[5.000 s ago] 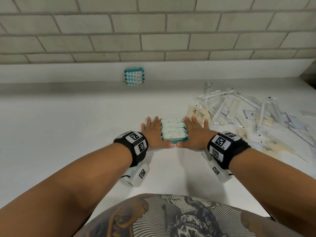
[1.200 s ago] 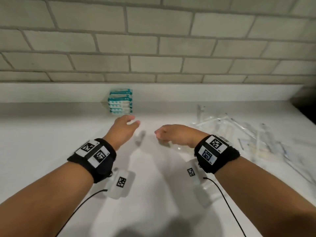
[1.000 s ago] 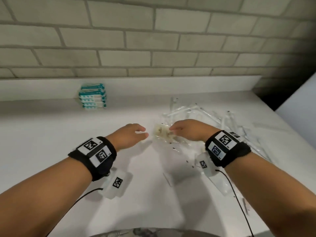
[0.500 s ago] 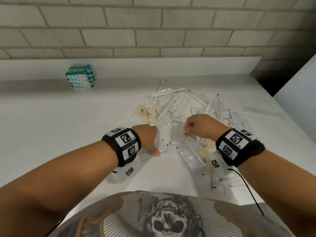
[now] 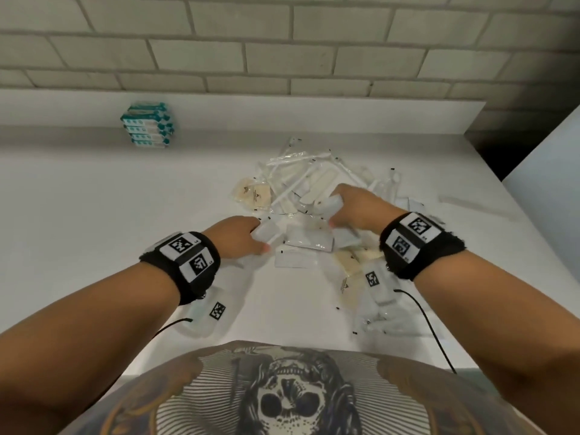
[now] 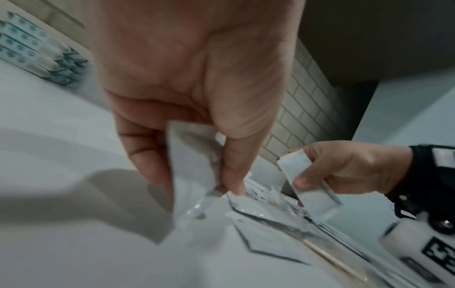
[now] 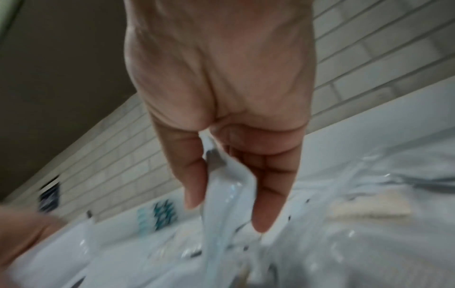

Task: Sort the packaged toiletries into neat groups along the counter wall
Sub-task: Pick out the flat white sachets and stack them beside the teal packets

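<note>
A loose pile of clear-wrapped toiletries [image 5: 314, 183] lies on the white counter [image 5: 94, 215], right of centre. My left hand [image 5: 241, 240] pinches a flat white sachet [image 6: 192, 159] between thumb and fingers at the pile's left edge. My right hand [image 5: 354, 205] grips another white packet [image 5: 329, 205], also seen in the left wrist view as a packet [image 6: 307, 187], held between thumb and fingers [image 7: 268, 185] above the pile. A stack of teal-and-white packs [image 5: 147, 125] stands against the back ledge at the left.
Beige sachets [image 5: 252, 196] lie at the pile's left, more [image 5: 348, 265] near my right wrist. Flat white sachets [image 5: 309, 240] sit between my hands. A brick wall [image 5: 282, 42] rises behind the ledge. A dark gap and a white panel [image 5: 539, 158] bound the counter at right.
Both hands left the teal packs by the wall, came back to the loose pile, and each has picked up a white packet. The view has tilted down.
</note>
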### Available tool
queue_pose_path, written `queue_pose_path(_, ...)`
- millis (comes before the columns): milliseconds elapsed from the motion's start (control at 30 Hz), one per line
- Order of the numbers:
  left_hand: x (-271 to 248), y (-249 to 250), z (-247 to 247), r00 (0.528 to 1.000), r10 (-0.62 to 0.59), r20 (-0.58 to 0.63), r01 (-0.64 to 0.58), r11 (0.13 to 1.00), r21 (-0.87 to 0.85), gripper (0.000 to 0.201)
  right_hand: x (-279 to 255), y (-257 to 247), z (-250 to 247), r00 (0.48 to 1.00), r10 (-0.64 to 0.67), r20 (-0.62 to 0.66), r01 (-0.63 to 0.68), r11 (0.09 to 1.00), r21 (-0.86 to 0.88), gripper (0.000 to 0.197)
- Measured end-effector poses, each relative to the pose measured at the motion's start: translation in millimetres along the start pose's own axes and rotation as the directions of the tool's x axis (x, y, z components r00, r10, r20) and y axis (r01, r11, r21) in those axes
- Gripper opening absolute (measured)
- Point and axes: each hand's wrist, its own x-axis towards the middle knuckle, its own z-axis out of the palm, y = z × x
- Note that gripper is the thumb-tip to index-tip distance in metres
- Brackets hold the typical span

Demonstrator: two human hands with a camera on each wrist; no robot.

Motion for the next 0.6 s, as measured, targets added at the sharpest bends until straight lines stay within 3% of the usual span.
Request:
queue_pose_path(67, 4, 18, 0, 0.997, 0.080, -0.016, -0.080, 0.997, -0.006, 0.033, -4, 19, -17, 0.998, 0.020, -0.062, -0.014, 0.995, 0.098, 0.056)
queue_pose_path(133, 12, 41, 4, 0.988, 0.152, 0.001, -0.152, 0.988, 0.038, 0.037, -13, 34, -29, 0.999, 0.012, -0.031, -0.008, 0.993, 0.116, 0.045)
queue_pose_path(233, 28, 70, 16, 0.974, 0.220, 0.050, -0.226, 0.954, 0.196, 0.051, -35, 47, -38, 0.993, -0.007, 0.115, 0.014, 0.998, -0.065, 0.054)
queue_pose_path(300, 36, 82, 25, 0.969, 0.232, 0.088, -0.248, 0.923, 0.293, 0.053, -57, 46, -39, 0.956, -0.003, 0.293, 0.060, 0.981, -0.183, 0.049)
queue_pose_path(333, 39, 85, 28, 0.971, 0.223, 0.090, -0.241, 0.912, 0.333, 0.054, -66, 47, -36, 0.911, 0.012, 0.413, 0.088, 0.971, -0.222, 0.041)
queue_pose_path(400, 43, 87, 32, 0.977, 0.204, 0.065, -0.214, 0.905, 0.368, 0.058, -87, 48, -23, 0.762, 0.089, 0.641, 0.146, 0.941, -0.304, 0.023)
queue_pose_path(467, 46, 86, 34, 0.982, 0.184, 0.047, -0.188, 0.916, 0.353, 0.061, -102, 52, -4, 0.641, 0.163, 0.750, 0.261, 0.872, -0.413, 0.022)
queue_pose_path(500, 47, 85, 34, 0.983, 0.176, 0.044, -0.181, 0.924, 0.338, 0.062, -108, 55, 4, 0.634, 0.179, 0.752, 0.312, 0.831, -0.461, 0.022)
queue_pose_path(600, 50, 84, 36, 0.988, 0.153, 0.000, -0.148, 0.956, 0.252, 0.058, -103, 71, 3, 0.770, 0.110, 0.629, 0.256, 0.849, -0.463, 0.016)
